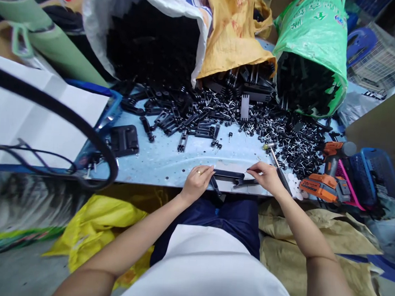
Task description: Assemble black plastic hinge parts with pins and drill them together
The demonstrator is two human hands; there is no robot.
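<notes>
Near the table's front edge, my left hand [198,182] is closed on the left end of a long black plastic part [230,174]. My right hand [265,175] is at the other end of this part, thumb and fingertips pinched on a thin metal pin [246,171], which is small and hard to see clearly. Below the left fingers a second narrow black piece [215,185] slants down over the edge. Just right of my right hand lies a hammer [277,164] with a dark handle.
Black-headed metal pins [285,131] and black plastic parts [172,117] are heaped behind my hands. White [94,30], orange [237,39] and green [313,34] bags stand at the back. An orange power drill [322,184] lies right; a black cable [68,118] arches at left.
</notes>
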